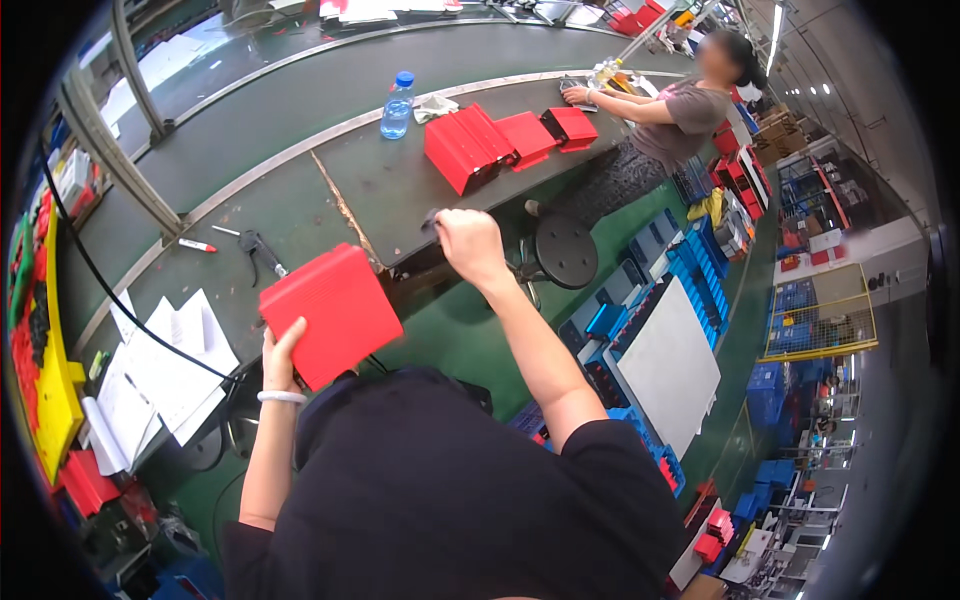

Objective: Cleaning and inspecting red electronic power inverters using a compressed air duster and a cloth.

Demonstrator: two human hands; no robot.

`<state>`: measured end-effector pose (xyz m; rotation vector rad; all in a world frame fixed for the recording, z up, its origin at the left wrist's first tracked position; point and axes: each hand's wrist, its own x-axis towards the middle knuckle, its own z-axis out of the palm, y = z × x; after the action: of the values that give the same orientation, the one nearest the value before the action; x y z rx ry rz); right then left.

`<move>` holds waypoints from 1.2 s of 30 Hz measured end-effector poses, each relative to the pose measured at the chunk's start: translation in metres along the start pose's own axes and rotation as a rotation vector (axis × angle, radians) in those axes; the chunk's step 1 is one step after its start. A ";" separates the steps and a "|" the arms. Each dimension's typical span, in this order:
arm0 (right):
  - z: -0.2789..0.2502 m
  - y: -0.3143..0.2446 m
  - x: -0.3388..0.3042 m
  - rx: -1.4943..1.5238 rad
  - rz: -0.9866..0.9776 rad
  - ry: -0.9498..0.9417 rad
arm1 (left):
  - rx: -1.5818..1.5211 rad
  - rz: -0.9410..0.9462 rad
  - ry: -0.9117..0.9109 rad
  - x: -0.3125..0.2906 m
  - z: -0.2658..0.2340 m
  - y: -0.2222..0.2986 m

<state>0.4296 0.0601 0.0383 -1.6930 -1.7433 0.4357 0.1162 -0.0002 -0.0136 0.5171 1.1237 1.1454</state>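
My left hand (284,357) grips a red boxy plastic housing (335,312) by its near left side, thumb on top. The housing has a ribbed band and is held tilted at the bench's near edge. Raised off to the right, my right hand (472,246) is closed around a small dark object (432,224); its kind is too blurred to tell. On the bench just beyond the housing lies a black air blow gun (262,252). Three more red housings (466,146) stand in a row farther along the bench to the right.
A water bottle (398,106) with a blue cap stands near a crumpled white cloth (436,108). Loose papers (180,350) and a marker (197,245) lie at left, with a black cable (130,305) crossing. At right are a round stool (564,250) and a co-worker (690,115).
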 end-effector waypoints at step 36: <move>0.083 -0.039 -0.117 -0.180 0.046 0.288 | -0.021 -0.604 -0.160 0.068 0.085 0.005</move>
<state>0.3392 -0.0413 -0.0226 -1.8225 -1.5718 0.0496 0.1891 0.0801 -0.0050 0.2192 1.0289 0.5786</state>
